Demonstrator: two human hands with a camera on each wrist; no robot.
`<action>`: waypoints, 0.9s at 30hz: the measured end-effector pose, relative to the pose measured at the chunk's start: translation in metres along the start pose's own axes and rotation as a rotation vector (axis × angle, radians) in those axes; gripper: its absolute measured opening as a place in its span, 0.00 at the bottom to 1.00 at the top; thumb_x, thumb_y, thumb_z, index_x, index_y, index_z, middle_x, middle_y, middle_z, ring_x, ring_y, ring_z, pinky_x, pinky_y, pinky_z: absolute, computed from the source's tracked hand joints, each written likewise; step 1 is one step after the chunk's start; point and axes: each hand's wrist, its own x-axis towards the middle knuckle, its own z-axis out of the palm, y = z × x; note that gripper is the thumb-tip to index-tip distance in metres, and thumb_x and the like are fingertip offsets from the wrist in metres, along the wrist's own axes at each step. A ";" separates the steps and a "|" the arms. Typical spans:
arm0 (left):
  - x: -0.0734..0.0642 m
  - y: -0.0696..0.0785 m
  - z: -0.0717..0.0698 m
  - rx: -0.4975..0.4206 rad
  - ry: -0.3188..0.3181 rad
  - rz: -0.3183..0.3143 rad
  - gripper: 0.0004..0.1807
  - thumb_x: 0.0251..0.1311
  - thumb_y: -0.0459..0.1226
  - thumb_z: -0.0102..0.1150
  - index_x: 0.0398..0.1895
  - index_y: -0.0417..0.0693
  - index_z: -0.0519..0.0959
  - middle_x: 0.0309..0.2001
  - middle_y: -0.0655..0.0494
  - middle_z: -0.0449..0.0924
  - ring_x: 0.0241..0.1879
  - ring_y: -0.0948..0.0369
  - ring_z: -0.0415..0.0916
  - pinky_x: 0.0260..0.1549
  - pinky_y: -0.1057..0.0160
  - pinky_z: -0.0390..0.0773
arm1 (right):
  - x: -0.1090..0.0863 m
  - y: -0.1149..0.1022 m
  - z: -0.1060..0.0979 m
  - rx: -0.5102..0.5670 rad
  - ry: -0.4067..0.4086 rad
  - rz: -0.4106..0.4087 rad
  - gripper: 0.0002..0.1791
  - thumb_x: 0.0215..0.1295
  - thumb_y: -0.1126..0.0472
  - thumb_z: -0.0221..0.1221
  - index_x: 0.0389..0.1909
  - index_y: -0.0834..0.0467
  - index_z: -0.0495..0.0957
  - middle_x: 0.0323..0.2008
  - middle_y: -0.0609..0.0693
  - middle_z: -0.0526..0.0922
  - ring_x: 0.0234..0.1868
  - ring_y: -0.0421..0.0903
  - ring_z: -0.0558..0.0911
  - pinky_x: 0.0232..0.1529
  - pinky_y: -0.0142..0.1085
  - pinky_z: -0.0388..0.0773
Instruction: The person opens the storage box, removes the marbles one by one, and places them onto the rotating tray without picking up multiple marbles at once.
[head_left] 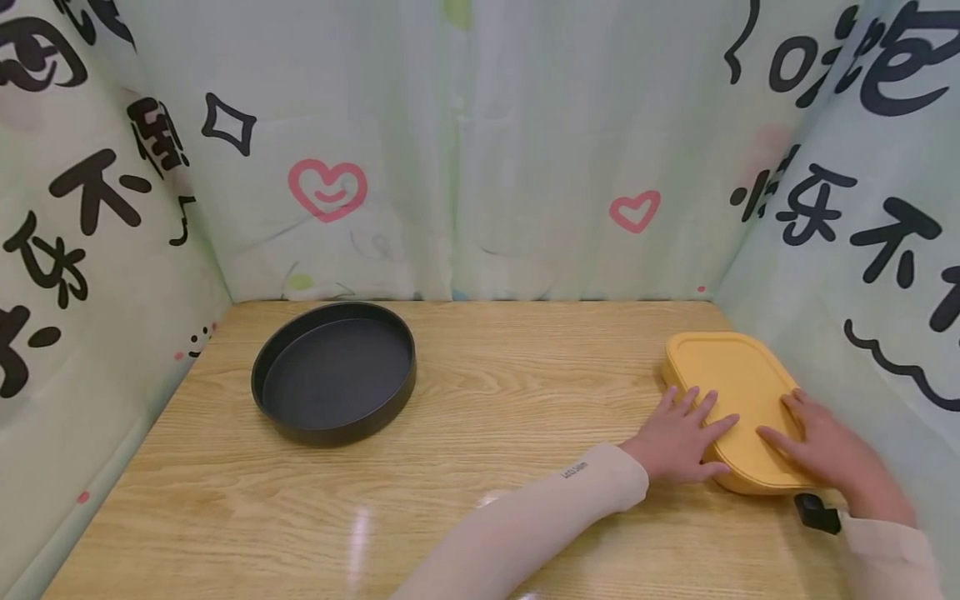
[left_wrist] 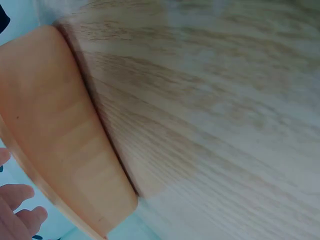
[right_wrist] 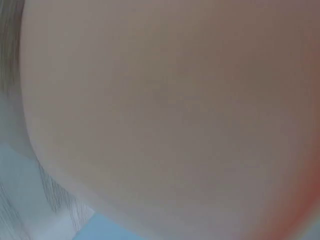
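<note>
On the table (head_left: 525,375), at right, sits a yellow box (head_left: 735,371); the left hand (head_left: 682,439), fingers spread, touches its left edge, the right hand (head_left: 836,450), thumb apart from the fingers, its right edge. Farther left stands a black pan (head_left: 341,375).

Printed curtains (head_left: 525,117) around a wooden table (head_left: 525,375) make this a screened-off tabletop booth.

Yellow box (head_left: 738,379), right: looks like plastic, smooth, matt on top and walls. Round pan (head_left: 337,371), left: smooth, matt; metal or plastic, cannot tell. Worktop (head_left: 525,375): wood-grained, glossy, light streaks on near side. Hangings (head_left: 540,125), far, left and right: matt printed cloth, lightly creased. Sleeve (head_left: 528,521), near: matt cloth.
</note>
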 end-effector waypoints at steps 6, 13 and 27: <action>-0.003 -0.003 0.001 -0.005 -0.046 -0.016 0.35 0.61 0.68 0.17 0.72 0.78 0.35 0.76 0.66 0.33 0.75 0.63 0.32 0.72 0.58 0.37 | -0.001 -0.007 0.005 0.026 0.028 0.021 0.46 0.66 0.43 0.49 0.66 0.79 0.48 0.66 0.78 0.46 0.63 0.77 0.53 0.56 0.66 0.53; -0.005 -0.010 0.001 -0.038 -0.045 0.007 0.35 0.61 0.67 0.17 0.72 0.76 0.41 0.75 0.68 0.37 0.75 0.65 0.33 0.72 0.60 0.38 | -0.006 -0.003 0.011 0.090 0.105 0.014 0.43 0.68 0.46 0.48 0.69 0.73 0.45 0.69 0.74 0.45 0.65 0.76 0.51 0.60 0.67 0.48; -0.013 -0.030 0.005 -0.038 -0.022 0.043 0.33 0.64 0.65 0.20 0.72 0.72 0.48 0.75 0.69 0.41 0.75 0.65 0.37 0.72 0.59 0.41 | -0.001 0.000 0.017 0.145 0.109 0.056 0.39 0.71 0.47 0.43 0.72 0.65 0.41 0.67 0.76 0.47 0.62 0.78 0.53 0.56 0.68 0.51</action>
